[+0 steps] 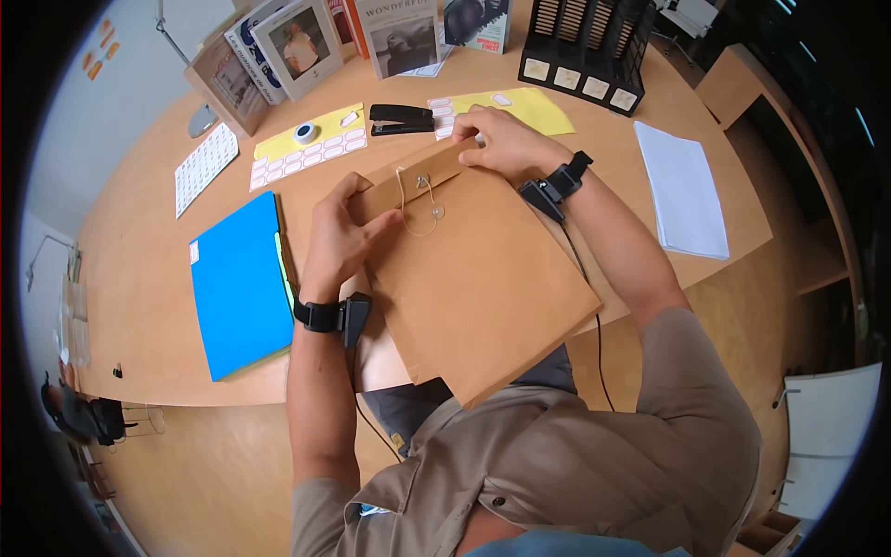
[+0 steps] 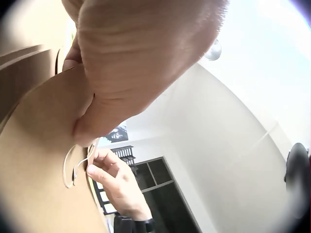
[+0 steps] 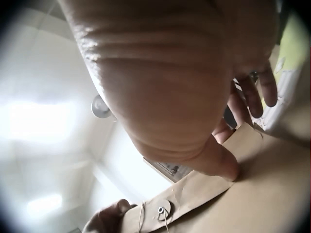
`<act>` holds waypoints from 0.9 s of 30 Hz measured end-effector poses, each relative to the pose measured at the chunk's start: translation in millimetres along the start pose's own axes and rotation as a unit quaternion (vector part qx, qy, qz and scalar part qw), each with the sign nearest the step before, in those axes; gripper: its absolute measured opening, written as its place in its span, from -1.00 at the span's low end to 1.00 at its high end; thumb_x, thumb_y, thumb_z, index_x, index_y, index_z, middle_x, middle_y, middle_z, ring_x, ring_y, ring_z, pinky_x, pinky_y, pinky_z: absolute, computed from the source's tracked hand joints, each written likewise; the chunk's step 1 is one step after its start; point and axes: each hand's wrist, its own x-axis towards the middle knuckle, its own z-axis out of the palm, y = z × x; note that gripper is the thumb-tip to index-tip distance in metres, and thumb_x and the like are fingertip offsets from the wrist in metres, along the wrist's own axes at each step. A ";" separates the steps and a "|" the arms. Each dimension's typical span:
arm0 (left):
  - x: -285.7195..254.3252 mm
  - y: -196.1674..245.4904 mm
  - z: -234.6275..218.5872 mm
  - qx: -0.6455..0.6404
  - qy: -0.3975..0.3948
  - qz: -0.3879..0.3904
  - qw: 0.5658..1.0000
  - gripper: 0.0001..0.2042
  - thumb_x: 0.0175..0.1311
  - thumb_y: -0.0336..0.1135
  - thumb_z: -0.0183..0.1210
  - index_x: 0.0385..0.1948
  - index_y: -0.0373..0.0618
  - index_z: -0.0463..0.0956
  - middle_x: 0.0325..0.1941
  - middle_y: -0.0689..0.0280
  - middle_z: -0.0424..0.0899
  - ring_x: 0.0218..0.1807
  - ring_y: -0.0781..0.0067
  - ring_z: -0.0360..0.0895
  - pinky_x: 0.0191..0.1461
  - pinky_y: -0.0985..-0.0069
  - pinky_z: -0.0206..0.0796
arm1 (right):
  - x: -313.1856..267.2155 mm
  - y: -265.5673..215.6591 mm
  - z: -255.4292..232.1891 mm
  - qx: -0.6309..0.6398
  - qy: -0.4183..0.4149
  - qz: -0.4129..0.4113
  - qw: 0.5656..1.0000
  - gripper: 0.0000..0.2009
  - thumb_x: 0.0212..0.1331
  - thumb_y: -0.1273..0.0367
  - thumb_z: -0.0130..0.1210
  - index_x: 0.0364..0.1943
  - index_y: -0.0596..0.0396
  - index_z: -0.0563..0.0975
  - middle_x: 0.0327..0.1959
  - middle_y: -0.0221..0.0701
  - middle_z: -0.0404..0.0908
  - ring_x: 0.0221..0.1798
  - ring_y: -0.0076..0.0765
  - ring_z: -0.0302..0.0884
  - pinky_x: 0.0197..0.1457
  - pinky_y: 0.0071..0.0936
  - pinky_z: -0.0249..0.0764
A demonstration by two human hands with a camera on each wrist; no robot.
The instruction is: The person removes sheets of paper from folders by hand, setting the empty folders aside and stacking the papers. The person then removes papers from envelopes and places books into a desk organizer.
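Note:
A large brown envelope [image 1: 483, 269] is held tilted over the table's front edge, its flap end away from the body. My left hand [image 1: 343, 232] grips the flap's left corner, thumb on top beside a loop of thin string [image 1: 403, 190]. At the flap's right corner, my right hand [image 1: 506, 144] pinches the paper between thumb and fingers. The string runs round a metal-centred button [image 3: 161, 210] on the flap; a second round button [image 1: 438, 213] sits just below on the body. In the left wrist view, the left thumb [image 2: 87, 131] presses on the paper.
A blue folder [image 1: 241, 288] lies at left, white sheets [image 1: 682, 190] at right. Behind the envelope are a black stapler [image 1: 401, 119], yellow envelopes [image 1: 548, 110], label sheets [image 1: 311, 156] and a white roll [image 1: 304, 133]. Standing books [image 1: 297, 46] and a black rack [image 1: 585, 56] line the back.

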 end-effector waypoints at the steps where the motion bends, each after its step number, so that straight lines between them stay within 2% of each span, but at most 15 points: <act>1: 0.4 0.1 -1.7 -0.051 0.002 -0.028 0.998 -0.63 0.19 -0.36 0.57 -0.08 -0.23 0.59 0.01 0.23 0.70 -0.09 0.41 0.65 0.06 0.46 0.50 | 0.9 -2.9 -9.2 0.060 -0.022 -0.004 0.998 -0.72 0.22 0.36 0.37 -0.02 0.09 0.62 -0.06 -0.30 0.64 0.01 -0.29 0.59 0.13 -0.35 0.54; 3: -1.5 0.7 -4.2 -0.094 0.027 -0.019 0.995 -0.65 0.26 -0.41 0.54 0.00 -0.18 0.59 0.09 0.24 0.70 -0.01 0.45 0.68 0.13 0.49 0.53 | 3.5 -0.7 -22.2 0.127 -0.024 -0.003 0.992 -0.78 0.29 0.40 0.33 -0.03 0.11 0.62 -0.10 -0.37 0.66 -0.06 -0.43 0.59 0.05 -0.45 0.53; 5: -4.2 23.9 -10.4 -0.341 0.087 -0.058 0.934 -0.53 0.26 -0.42 0.52 0.18 -0.19 0.55 0.10 0.22 0.71 0.07 0.37 0.70 0.24 0.44 0.56 | 4.4 -2.7 -29.9 0.194 -0.027 -0.002 0.981 -0.84 0.35 0.44 0.28 -0.05 0.13 0.62 -0.14 -0.44 0.69 -0.12 -0.56 0.60 -0.03 -0.55 0.53; 6: -2.1 19.6 -11.5 -0.406 0.051 -0.073 0.909 -0.44 0.31 -0.43 0.46 0.34 -0.23 0.47 0.16 0.20 0.71 0.13 0.27 0.71 0.30 0.34 0.58 | 3.2 -5.5 -32.6 0.280 0.008 -0.011 0.960 -0.87 0.39 0.46 0.25 -0.05 0.13 0.62 -0.15 -0.49 0.67 -0.15 -0.64 0.58 -0.08 -0.60 0.52; 7: -3.1 17.6 -9.9 -0.406 0.051 -0.070 0.910 -0.44 0.31 -0.43 0.46 0.34 -0.23 0.47 0.16 0.20 0.71 0.13 0.27 0.71 0.30 0.34 0.58 | 2.8 -7.3 -34.1 0.363 0.042 -0.022 0.931 -0.90 0.43 0.47 0.23 -0.06 0.14 0.62 -0.16 -0.53 0.66 -0.17 -0.71 0.57 -0.12 -0.66 0.51; 9: -11.8 16.2 -7.8 -0.533 -0.059 -0.137 0.833 -0.45 0.37 -0.43 0.39 0.38 -0.25 0.44 0.25 0.14 0.70 0.23 0.28 0.68 0.36 0.27 0.53 | 5.2 -8.6 -30.9 0.363 0.064 -0.001 0.930 -0.93 0.46 0.48 0.20 -0.07 0.13 0.61 -0.17 -0.54 0.66 -0.16 -0.74 0.57 -0.11 -0.69 0.51; 11: -16.5 8.8 -1.8 -0.496 -0.090 -0.161 0.848 -0.47 0.40 -0.40 0.34 0.38 -0.28 0.43 0.25 0.11 0.69 0.25 0.23 0.67 0.37 0.23 0.53 | 6.9 -11.5 -21.4 0.371 0.092 0.048 0.923 -0.81 0.38 0.44 0.28 0.01 0.11 0.63 -0.10 -0.46 0.66 -0.04 -0.53 0.63 0.03 -0.53 0.56; 12: -17.2 16.2 1.1 -0.513 -0.096 -0.194 0.831 -0.47 0.40 -0.41 0.33 0.38 -0.28 0.43 0.24 0.11 0.69 0.24 0.21 0.68 0.35 0.23 0.54 | 6.2 -14.3 -15.0 0.372 0.092 0.046 0.923 -0.81 0.38 0.44 0.28 0.01 0.11 0.63 -0.10 -0.46 0.66 -0.04 -0.53 0.63 0.03 -0.53 0.56; 13: -16.4 20.6 2.1 -0.529 -0.103 -0.225 0.812 -0.48 0.39 -0.41 0.32 0.37 -0.28 0.43 0.23 0.10 0.69 0.23 0.20 0.68 0.34 0.22 0.56 | 3.9 -19.0 -8.2 0.183 0.183 -0.027 0.965 -0.75 0.29 0.39 0.36 0.02 0.10 0.66 -0.07 -0.38 0.67 0.07 -0.35 0.58 0.15 -0.37 0.56; 14: -14.4 16.0 3.6 -0.542 -0.093 -0.241 0.800 -0.56 0.41 -0.41 0.28 0.28 -0.32 0.49 0.17 0.12 0.71 0.17 0.18 0.71 0.29 0.20 0.59 | 1.3 -23.7 -2.3 -0.014 0.265 -0.097 0.959 -0.68 0.20 0.35 0.43 0.03 0.09 0.70 -0.04 -0.29 0.68 0.19 -0.16 0.53 0.27 -0.20 0.55; 17: -10.2 7.4 0.4 -0.529 -0.057 -0.255 0.807 -0.68 0.47 -0.34 0.19 0.15 -0.33 0.57 0.08 0.12 0.77 0.06 0.22 0.76 0.22 0.25 0.63 | -9.4 -60.7 -2.0 -0.047 0.261 -0.178 0.948 -0.62 0.06 0.27 0.51 -0.01 0.03 0.77 -0.06 -0.28 0.63 0.28 0.04 0.40 0.38 -0.03 0.45; 19: -9.9 -2.4 -0.1 -0.545 -0.053 -0.262 0.795 -0.70 0.48 -0.32 0.17 0.10 -0.33 0.60 0.04 0.13 0.78 0.03 0.24 0.77 0.19 0.28 0.63 | -19.9 -85.4 10.7 -0.034 0.232 -0.178 0.956 -0.65 0.04 0.24 0.54 -0.08 0.03 0.82 -0.10 -0.27 0.62 0.22 0.01 0.47 0.33 -0.08 0.49; 21: -9.4 -12.4 2.4 -0.560 -0.054 -0.269 0.782 -0.71 0.48 -0.30 0.15 0.05 -0.33 0.62 0.01 0.13 0.79 0.00 0.25 0.77 0.17 0.30 0.64 | -26.0 -100.1 27.1 -0.027 0.170 -0.201 0.964 -0.67 0.09 0.25 0.52 -0.08 0.08 0.78 -0.13 -0.29 0.61 0.05 -0.09 0.57 0.15 -0.16 0.54; 22: -9.4 -16.8 4.8 -0.560 -0.052 -0.267 0.782 -0.72 0.49 -0.29 0.15 0.03 -0.32 0.63 -0.01 0.13 0.79 -0.01 0.26 0.77 0.14 0.31 0.63 | -26.9 -103.9 32.7 -0.001 0.176 -0.196 0.965 -0.74 0.12 0.32 0.50 -0.15 0.14 0.78 -0.25 -0.29 0.60 -0.11 -0.14 0.62 -0.02 -0.19 0.56; 27: -13.2 -3.8 7.3 -0.549 -0.051 -0.268 0.790 -0.76 0.51 -0.30 0.14 -0.01 -0.28 0.61 -0.05 0.18 0.74 -0.06 0.32 0.72 0.04 0.32 0.61 | -22.5 -96.0 51.4 0.052 0.194 -0.217 0.955 -0.89 0.13 0.47 0.43 -0.32 0.22 0.73 -0.37 -0.27 0.60 -0.35 -0.13 0.61 -0.20 -0.22 0.56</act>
